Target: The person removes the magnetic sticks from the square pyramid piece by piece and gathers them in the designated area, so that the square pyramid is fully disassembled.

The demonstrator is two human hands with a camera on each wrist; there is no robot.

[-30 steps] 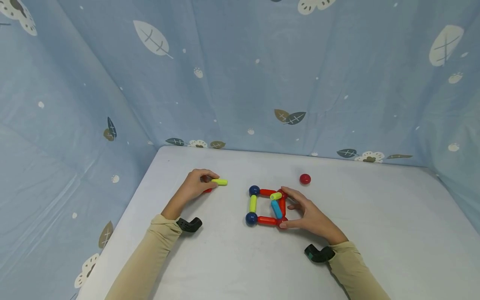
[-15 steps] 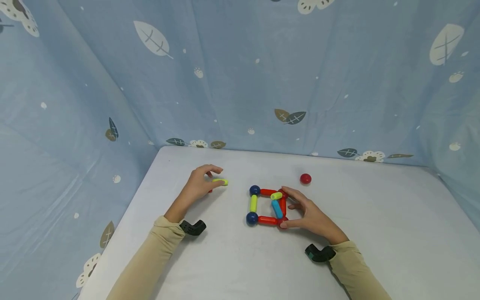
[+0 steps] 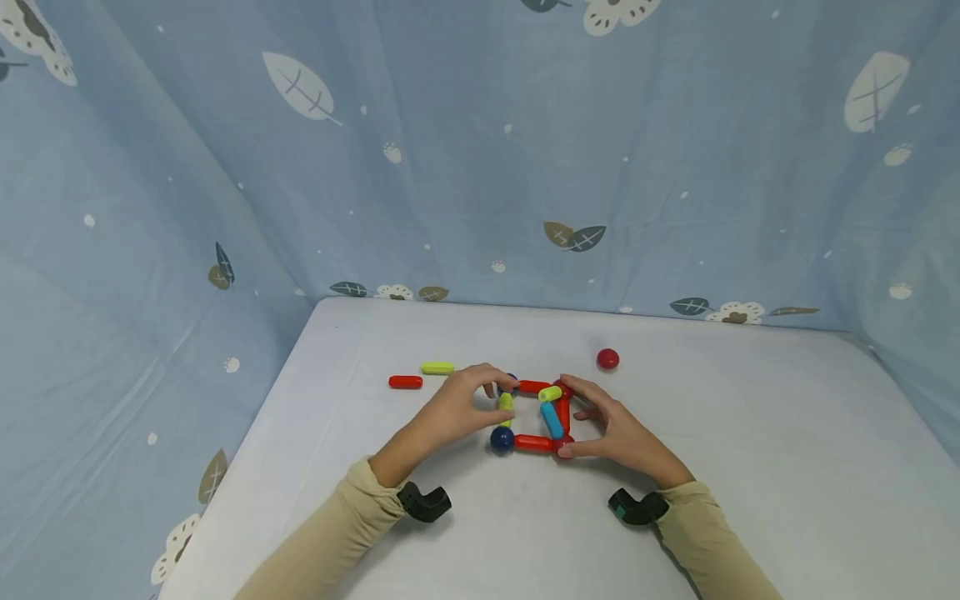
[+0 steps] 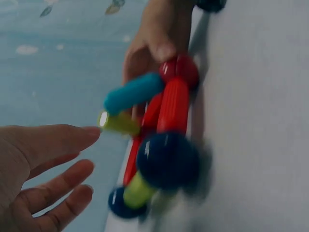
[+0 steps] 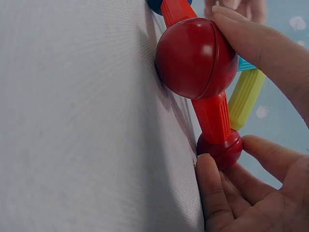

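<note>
1. Two hands at work on the square frame. Right hand grips its right side, thumb on the near red ball, fingers on the far red ball.
2. Left hand is at the frame's left side, fingers spread and loosely bent, nothing grasped as far as I can tell.
3. Frame sits on the white table, between the hands. Blue rod and raised yellow-green rod tilt up off its red balls; can't tell if their tops touch.
4. My advice: keep that right grip firm but light, and bring the left fingers in gently. Those tilted rods look easy to knock.
5. Beyond the frame's far-left corner: loose red rod, loose yellow-green rod. Past its far-right corner: loose red ball.
</note>
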